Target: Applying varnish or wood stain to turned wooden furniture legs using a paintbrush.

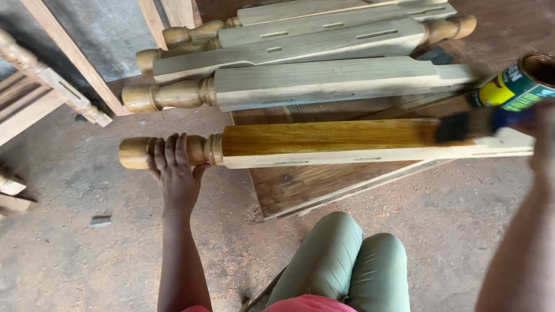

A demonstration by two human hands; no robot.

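Knees in green trousers [347, 260] nearest; left hand [176, 170] wrapped over the turned end of the varnished leg [324, 141], which lies across the worktop [289, 188] at its near edge; right hand [540, 144] at the right edge, blurred, grip closed on a dark brush [462, 127] touching the leg; open tin [520, 84] just behind; unvarnished legs [300, 84] stacked at the far edge.

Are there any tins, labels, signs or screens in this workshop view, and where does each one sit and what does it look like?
Open tin can: far right edge, on the low wooden board, just above the brush; round, with a brown-stained rim.
Label on that can: wraps the side; green with a yellow patch and pale print.
No signs or screens show.
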